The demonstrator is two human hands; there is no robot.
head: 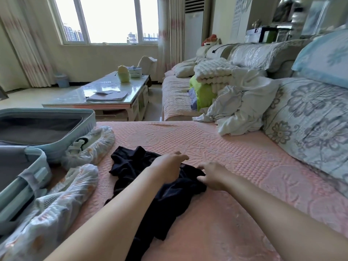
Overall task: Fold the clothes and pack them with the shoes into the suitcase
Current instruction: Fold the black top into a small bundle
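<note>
The left hand (168, 166) is lying on the black garment (131, 162) with fingers relaxed, and the right hand (212, 178) is pinching its edge. The garment is lying crumpled on the pink sofa cover (226, 146). The suitcase (88, 119) is lying open beside it, its 2 halves showing only grey lining, while 2 bagged shoes (94, 146) are lying outside, against it.

Cut off and covered
Suitcase (90, 125) runs past the left edge; the left forearm (116, 210) covers part of the black garment (130, 162).
</note>
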